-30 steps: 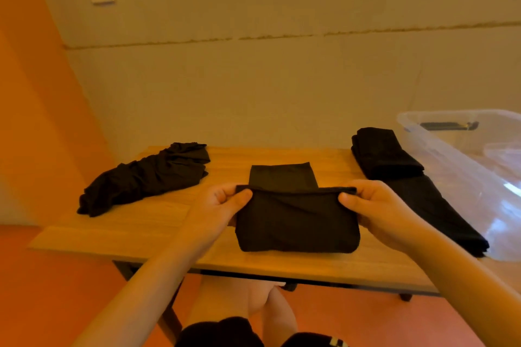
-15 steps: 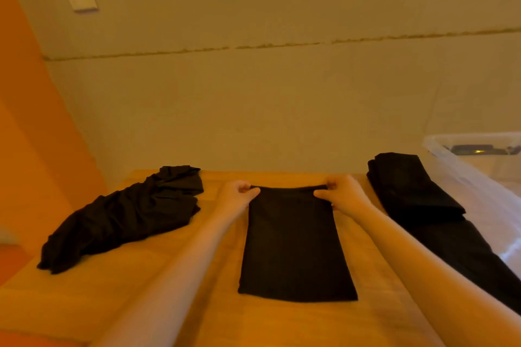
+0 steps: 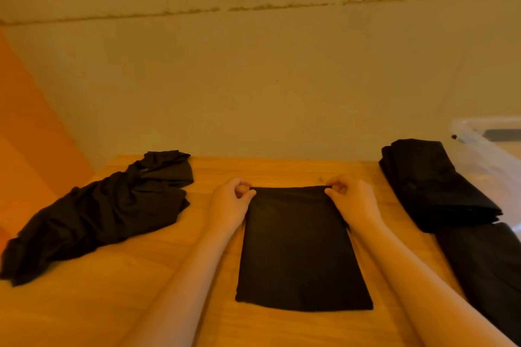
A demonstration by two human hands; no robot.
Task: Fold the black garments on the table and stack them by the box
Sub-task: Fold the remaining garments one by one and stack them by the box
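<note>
Item, centre of wooden worktop [image 3: 282,172]: one black garment [image 3: 303,251], folded into a flat rectangle, long axis running away from the viewer, near edge towards the person and far edge held at both corners. Left hand [image 3: 229,205]: forearm extended forward from the lower frame, fingers curled, thumb and fingertips pinching the far left corner of the cloth. Right hand [image 3: 351,201]: forearm likewise extended, mirrored pose, fingers curled and pinching the far right corner (the far edge shows as a thin rolled line stretched between the two grips). Both hands rest low at the worktop surface, knuckles up. Item, left side of worktop: an unfolded black garment [image 3: 101,211], crumpled in a loose heap, well apart from the left hand. Item, right side of worktop: folded stack [image 3: 434,186] of black garments, lying just beside a clear plastic box [image 3: 485,149] at the right edge of the frame; more black fabric [image 3: 485,270] lies nearer the viewer, below that stack. Backdrop: plain pale wall [image 3: 253,79], orange surface to the left.
</note>
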